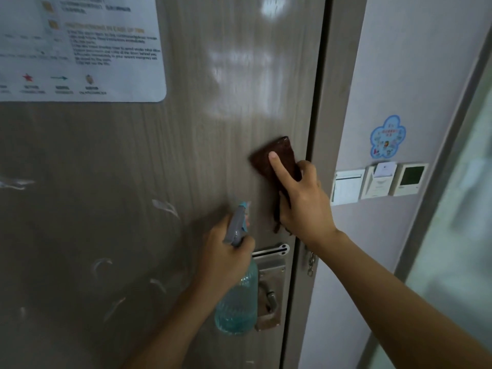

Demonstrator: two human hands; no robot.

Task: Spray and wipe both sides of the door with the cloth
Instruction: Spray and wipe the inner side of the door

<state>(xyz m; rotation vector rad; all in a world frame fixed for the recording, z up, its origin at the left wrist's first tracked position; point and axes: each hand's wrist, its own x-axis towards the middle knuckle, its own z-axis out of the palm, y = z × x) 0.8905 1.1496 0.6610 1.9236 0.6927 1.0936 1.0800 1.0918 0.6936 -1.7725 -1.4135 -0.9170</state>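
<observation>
- Left hand point(226, 251): nearest to the camera, low in the view. The fingers are curled round the neck of the spray bottle point(237, 296), which hangs upright just in front of the door surface. The nozzle points up and toward the door. Whether a finger rests on the trigger cannot be determined.
- Spray bottle: translucent blue body with liquid inside. It partly covers the lock plate point(270, 288) and lever handle behind it.
- Right hand point(300, 198): higher and to the right. It presses the cloth point(277, 166) flat against the door point(159, 182). The index finger lies straight along the cloth; the remaining fingers are curled round its lower, bunched part.
- Cloth: dark brown, in contact with the door face just beside the latch edge, above the lock plate.
- Door: closed in its frame. Pale streaks show on the lower left area, which may be spray or wipe marks; the blur prevents confirmation. A printed notice point(80, 46) is fixed at the upper left.
- Wall point(399, 75): beyond the frame, carrying a sticker and switch panels point(378, 182).
- Progress assessment: wiping of this face is under way, and the extent covered cannot be confirmed. The opposite face is not visible and probably remains to be done.
</observation>
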